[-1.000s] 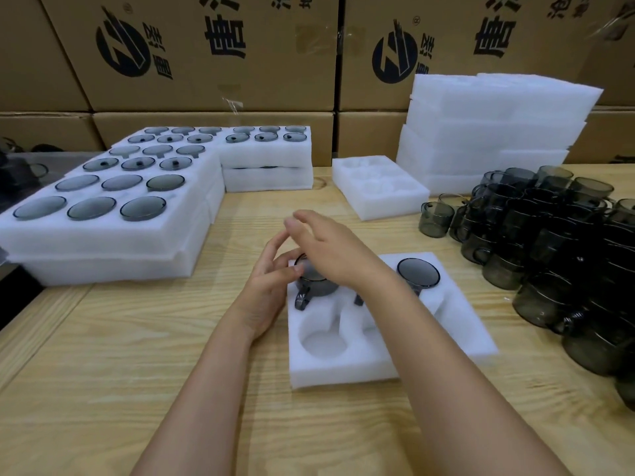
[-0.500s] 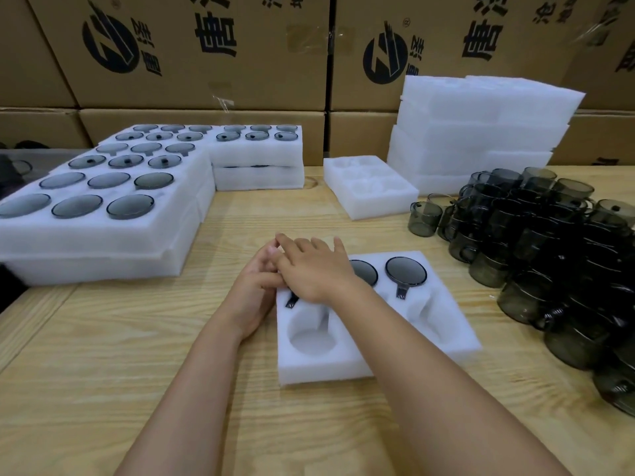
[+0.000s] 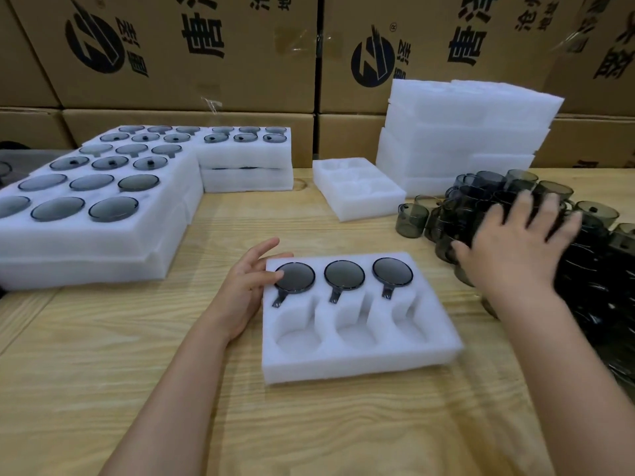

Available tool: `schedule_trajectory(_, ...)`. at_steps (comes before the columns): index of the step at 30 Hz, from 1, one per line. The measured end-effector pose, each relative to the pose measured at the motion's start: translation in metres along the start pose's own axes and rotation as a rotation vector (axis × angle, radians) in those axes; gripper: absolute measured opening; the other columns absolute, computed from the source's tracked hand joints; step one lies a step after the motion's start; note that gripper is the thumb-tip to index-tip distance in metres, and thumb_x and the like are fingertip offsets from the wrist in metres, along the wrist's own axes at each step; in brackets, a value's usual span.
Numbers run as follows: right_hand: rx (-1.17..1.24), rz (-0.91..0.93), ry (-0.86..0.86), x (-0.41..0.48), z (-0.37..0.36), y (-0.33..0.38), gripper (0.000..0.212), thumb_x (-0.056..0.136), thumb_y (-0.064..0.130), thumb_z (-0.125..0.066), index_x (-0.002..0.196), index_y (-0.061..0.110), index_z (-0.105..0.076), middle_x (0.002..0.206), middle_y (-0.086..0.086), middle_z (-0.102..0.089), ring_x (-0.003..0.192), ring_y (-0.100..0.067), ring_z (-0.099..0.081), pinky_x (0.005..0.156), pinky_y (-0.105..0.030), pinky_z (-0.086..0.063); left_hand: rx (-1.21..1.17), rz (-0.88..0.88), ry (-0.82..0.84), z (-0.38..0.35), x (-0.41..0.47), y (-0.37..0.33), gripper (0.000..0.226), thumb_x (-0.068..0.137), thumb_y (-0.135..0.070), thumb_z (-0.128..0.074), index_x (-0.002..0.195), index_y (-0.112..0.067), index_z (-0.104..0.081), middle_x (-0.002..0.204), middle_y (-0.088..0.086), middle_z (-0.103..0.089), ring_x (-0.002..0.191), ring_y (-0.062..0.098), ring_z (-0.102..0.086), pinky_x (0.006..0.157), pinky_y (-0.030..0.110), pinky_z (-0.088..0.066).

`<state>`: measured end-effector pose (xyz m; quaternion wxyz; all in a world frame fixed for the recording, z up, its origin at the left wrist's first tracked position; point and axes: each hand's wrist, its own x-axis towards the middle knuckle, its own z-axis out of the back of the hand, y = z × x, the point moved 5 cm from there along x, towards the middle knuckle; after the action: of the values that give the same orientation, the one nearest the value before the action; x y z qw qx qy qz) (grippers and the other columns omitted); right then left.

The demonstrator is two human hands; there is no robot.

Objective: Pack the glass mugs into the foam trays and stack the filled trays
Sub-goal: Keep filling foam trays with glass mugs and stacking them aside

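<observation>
Right hand (image 3: 512,249) has left the foam tray (image 3: 343,359) for the mug pile (image 3: 481,197) by the table's (image 3: 103,355) right edge, spread, perhaps touching; left hand (image 3: 245,286), fingers loose, touches the tray's rim

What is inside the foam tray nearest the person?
Three glass mugs fill its far row; three near pockets are empty. The foam tray hides the mug bodies.

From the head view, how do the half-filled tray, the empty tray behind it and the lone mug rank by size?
1. half-filled tray, though it is nearer the camera; the trays may really match
2. empty tray
3. lone mug
</observation>
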<state>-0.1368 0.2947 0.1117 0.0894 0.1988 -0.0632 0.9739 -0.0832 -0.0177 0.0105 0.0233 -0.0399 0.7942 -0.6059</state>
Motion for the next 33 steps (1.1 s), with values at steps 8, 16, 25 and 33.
schedule_trajectory(8, -0.215, -0.135, 0.129, 0.02, -0.026, -0.033, 0.037, 0.092, 0.032, -0.05, 0.124, 0.012, -0.05, 0.144, -0.019, -0.034, 0.14, -0.041, -0.011, 0.111, -0.06, 0.002, -0.006, 0.0, -0.025, -0.001, -0.002, -0.002, 0.068, 0.066, -0.004, -0.066, 0.131, -0.018, -0.051, 0.11, 0.006, -0.071, 0.099, 0.023, -0.068, 0.081, 0.032, -0.055)
schedule_trajectory(16, -0.222, -0.085, 0.124, 0.023, -0.017, -0.03, 0.022, 0.088, 0.016, -0.053, 0.109, 0.008, -0.055, 0.12, -0.014, -0.055, 0.132, -0.036, -0.029, 0.111, -0.062, 0.003, 0.0, 0.001, -0.048, -0.002, -0.004, -0.003, 0.051, 0.075, -0.026, -0.059, 0.125, -0.022, -0.054, 0.112, 0.006, -0.071, 0.103, 0.024, -0.067, 0.092, 0.042, -0.05)
schedule_trajectory(25, 0.483, 0.179, -0.09, -0.019, 0.013, -0.002, 0.009, 0.085, 0.011, -0.062, 0.09, 0.004, -0.058, 0.111, -0.018, -0.058, 0.122, -0.038, -0.043, 0.106, -0.043, -0.022, 0.001, 0.006, -0.072, 0.0, -0.005, -0.003, 0.052, 0.075, -0.032, -0.057, 0.126, -0.022, -0.055, 0.113, 0.008, -0.07, 0.105, 0.025, -0.066, 0.095, 0.044, -0.048)
schedule_trajectory(33, 1.321, 0.133, 0.004, -0.058, -0.027, 0.014, 0.021, 0.083, 0.013, -0.062, 0.077, 0.025, -0.046, 0.134, 0.018, -0.046, 0.104, -0.016, -0.058, 0.091, -0.038, -0.044, -0.003, -0.009, -0.136, 0.001, -0.009, -0.007, 0.056, 0.077, -0.027, -0.061, 0.13, -0.014, -0.052, 0.113, 0.009, -0.069, 0.104, 0.026, -0.065, 0.096, 0.044, -0.046)
